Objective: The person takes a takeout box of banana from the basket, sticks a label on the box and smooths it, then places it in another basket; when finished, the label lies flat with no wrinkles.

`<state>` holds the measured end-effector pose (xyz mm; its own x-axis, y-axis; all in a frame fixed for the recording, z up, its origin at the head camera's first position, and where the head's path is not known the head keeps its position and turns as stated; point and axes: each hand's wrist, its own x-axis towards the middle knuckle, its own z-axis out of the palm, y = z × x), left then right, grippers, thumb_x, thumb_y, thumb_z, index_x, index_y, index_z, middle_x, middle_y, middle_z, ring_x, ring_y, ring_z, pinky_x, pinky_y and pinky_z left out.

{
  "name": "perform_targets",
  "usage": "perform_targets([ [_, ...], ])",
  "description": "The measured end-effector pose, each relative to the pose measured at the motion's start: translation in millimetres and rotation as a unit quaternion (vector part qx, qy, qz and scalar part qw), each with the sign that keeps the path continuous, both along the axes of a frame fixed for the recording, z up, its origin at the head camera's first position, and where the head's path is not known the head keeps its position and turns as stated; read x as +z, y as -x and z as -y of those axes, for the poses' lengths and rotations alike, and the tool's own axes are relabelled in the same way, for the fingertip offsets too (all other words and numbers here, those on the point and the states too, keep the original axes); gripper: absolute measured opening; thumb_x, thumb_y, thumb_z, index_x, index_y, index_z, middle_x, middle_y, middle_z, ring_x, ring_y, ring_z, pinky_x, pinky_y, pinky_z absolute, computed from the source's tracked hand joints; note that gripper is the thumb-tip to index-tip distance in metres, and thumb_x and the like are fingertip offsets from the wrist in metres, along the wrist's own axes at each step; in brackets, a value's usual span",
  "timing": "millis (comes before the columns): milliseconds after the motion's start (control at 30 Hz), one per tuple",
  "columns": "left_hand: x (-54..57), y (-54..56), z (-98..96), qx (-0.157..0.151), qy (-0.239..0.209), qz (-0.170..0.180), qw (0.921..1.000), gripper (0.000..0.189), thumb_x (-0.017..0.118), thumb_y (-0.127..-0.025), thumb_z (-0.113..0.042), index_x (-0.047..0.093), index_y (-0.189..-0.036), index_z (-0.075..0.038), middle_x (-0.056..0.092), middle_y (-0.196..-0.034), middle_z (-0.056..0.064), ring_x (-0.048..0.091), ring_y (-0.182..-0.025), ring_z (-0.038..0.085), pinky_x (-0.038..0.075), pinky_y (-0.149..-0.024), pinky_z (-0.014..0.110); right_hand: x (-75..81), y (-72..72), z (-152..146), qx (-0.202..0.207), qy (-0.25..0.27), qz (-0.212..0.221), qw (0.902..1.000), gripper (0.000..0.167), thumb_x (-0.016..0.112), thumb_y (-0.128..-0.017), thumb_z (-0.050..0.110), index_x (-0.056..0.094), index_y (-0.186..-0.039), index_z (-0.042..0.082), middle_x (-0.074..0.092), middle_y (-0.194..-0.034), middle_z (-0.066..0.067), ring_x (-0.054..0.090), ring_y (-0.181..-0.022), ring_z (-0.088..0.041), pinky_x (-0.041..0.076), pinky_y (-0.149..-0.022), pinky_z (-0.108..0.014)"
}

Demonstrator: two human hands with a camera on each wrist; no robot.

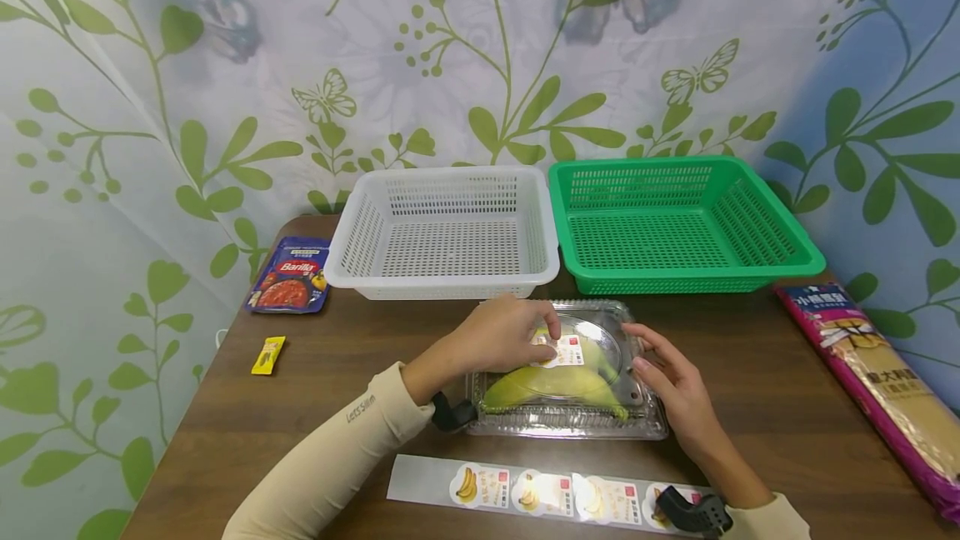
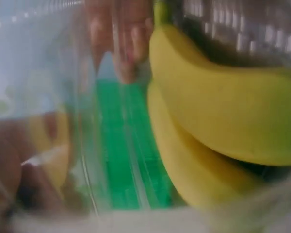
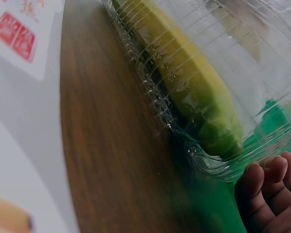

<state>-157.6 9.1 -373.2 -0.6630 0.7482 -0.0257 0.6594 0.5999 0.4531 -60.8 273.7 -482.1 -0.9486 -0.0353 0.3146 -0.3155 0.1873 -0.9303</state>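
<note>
A clear plastic clamshell box (image 1: 570, 427) with yellow-green bananas (image 1: 551, 386) inside stands at the middle of the table. On its lid lies a white banana label (image 1: 568, 351). My left hand (image 1: 510, 332) reaches over the box, thumb and forefinger apart on the label, which shows between them. The left wrist view looks through clear plastic at the bananas (image 2: 223, 107). At the box's right side is my right hand (image 1: 678, 382), with thumb and fingertips against the edge; its fingertips (image 3: 276, 170) show at the box's corner in the right wrist view.
A strip of banana labels (image 1: 431, 480) lies in front of the box, partly under the right wrist. Behind stand a white basket (image 1: 442, 282) and a green basket (image 1: 682, 283). A Barilla pouch (image 1: 292, 277) and small yellow packet (image 1: 267, 355) lie left, a long noodle pack (image 1: 877, 382) right.
</note>
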Motion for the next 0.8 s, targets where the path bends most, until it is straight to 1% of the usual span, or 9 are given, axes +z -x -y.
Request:
perform_targets([
  [100, 1.0, -3.2, 1.6, -0.007, 0.001, -0.015, 0.9999, 0.019, 0.078, -0.091, -0.034, 0.069, -0.105, -0.024, 0.051, -0.062, -0.010, 0.048, -0.060, 0.008, 0.041, -0.059, 0.026, -0.9, 0.3, -0.3, 0.001, 0.000, -0.001, 1.0000, 0.044, 0.048, -0.105, -0.001, 0.048, -0.149, 0.002, 0.049, -0.144, -0.005, 0.046, -0.113, -0.015, 0.047, -0.089, -0.019],
  [167, 1.5, -5.5, 4.4, -0.013, -0.009, -0.021, 0.9997, 0.020, 0.078, -0.091, -0.035, 0.069, -0.104, -0.024, 0.049, -0.062, -0.010, 0.046, -0.058, 0.008, 0.039, -0.058, 0.025, -1.5, 0.5, -0.4, 0.001, 0.000, -0.001, 1.0000, 0.044, 0.048, -0.105, -0.001, 0.048, -0.149, 0.001, 0.050, -0.142, -0.003, 0.045, -0.112, -0.015, 0.047, -0.088, -0.020],
  [233, 1.5, -7.8, 9.2, -0.018, -0.026, -0.020, 0.9993, 0.019, 0.078, -0.091, -0.034, 0.069, -0.103, -0.023, 0.044, -0.059, -0.011, 0.041, -0.055, 0.006, 0.036, -0.056, 0.025, -2.1, 0.7, -0.6, 0.001, 0.001, -0.002, 1.0000, 0.044, 0.048, -0.105, -0.002, 0.047, -0.148, 0.000, 0.050, -0.141, -0.002, 0.045, -0.110, -0.015, 0.047, -0.086, -0.020],
  [300, 1.2, -10.4, 16.1, -0.017, -0.047, -0.017, 0.9986, 0.018, 0.077, -0.092, -0.035, 0.068, -0.103, -0.023, 0.038, -0.055, -0.011, 0.035, -0.051, 0.005, 0.033, -0.054, 0.025, -2.5, 1.0, -0.7, 0.002, 0.001, -0.003, 1.0000, 0.044, 0.048, -0.104, -0.002, 0.047, -0.149, 0.000, 0.050, -0.142, -0.002, 0.046, -0.111, -0.015, 0.047, -0.087, -0.020],
  [433, -3.5, -15.0, 34.2, 0.000, -0.099, -0.001, 0.9951, 0.018, 0.075, -0.094, -0.034, 0.068, -0.104, -0.022, 0.031, -0.053, -0.012, 0.026, -0.048, 0.003, 0.030, -0.051, 0.024, -2.1, 1.5, -0.4, 0.005, -0.001, -0.004, 1.0000, 0.044, 0.048, -0.104, -0.001, 0.048, -0.149, 0.002, 0.049, -0.145, -0.005, 0.046, -0.112, -0.016, 0.047, -0.086, -0.021],
  [533, -9.1, -17.1, 47.5, 0.020, -0.142, 0.014, 0.9896, 0.018, 0.075, -0.094, -0.031, 0.069, -0.107, -0.019, 0.031, -0.054, -0.013, 0.026, -0.049, 0.001, 0.030, -0.049, 0.023, -1.0, 1.2, 0.0, 0.003, -0.005, -0.005, 1.0000, 0.044, 0.048, -0.105, -0.001, 0.048, -0.148, 0.002, 0.050, -0.143, -0.005, 0.045, -0.110, -0.016, 0.047, -0.085, -0.021],
  [633, -16.1, -17.8, 58.9, 0.036, -0.187, 0.020, 0.9815, 0.022, 0.076, -0.094, -0.027, 0.068, -0.112, -0.017, 0.031, -0.057, -0.012, 0.027, -0.050, 0.002, 0.030, -0.049, 0.023, 0.6, 0.3, 0.9, -0.007, -0.015, -0.011, 0.9998, 0.044, 0.049, -0.104, -0.002, 0.049, -0.148, 0.001, 0.052, -0.143, -0.002, 0.047, -0.111, -0.015, 0.047, -0.086, -0.020],
  [733, -23.5, -18.0, 68.5, 0.049, -0.220, 0.007, 0.9742, 0.026, 0.077, -0.094, -0.023, 0.066, -0.116, -0.015, 0.032, -0.063, -0.010, 0.026, -0.055, 0.003, 0.029, -0.053, 0.024, 2.6, -0.6, 2.3, -0.019, -0.036, -0.017, 0.9990, 0.045, 0.050, -0.104, -0.002, 0.050, -0.148, 0.003, 0.052, -0.145, -0.001, 0.049, -0.118, -0.013, 0.046, -0.089, -0.017],
  [800, -29.0, -18.1, 73.9, 0.059, -0.233, -0.004, 0.9708, 0.028, 0.077, -0.093, -0.023, 0.064, -0.117, -0.015, 0.032, -0.067, -0.009, 0.026, -0.057, 0.003, 0.029, -0.056, 0.024, 3.4, -0.9, 2.9, -0.025, -0.054, -0.022, 0.9980, 0.047, 0.050, -0.104, -0.002, 0.048, -0.150, 0.005, 0.053, -0.140, -0.003, 0.051, -0.114, -0.013, 0.046, -0.085, -0.017],
])
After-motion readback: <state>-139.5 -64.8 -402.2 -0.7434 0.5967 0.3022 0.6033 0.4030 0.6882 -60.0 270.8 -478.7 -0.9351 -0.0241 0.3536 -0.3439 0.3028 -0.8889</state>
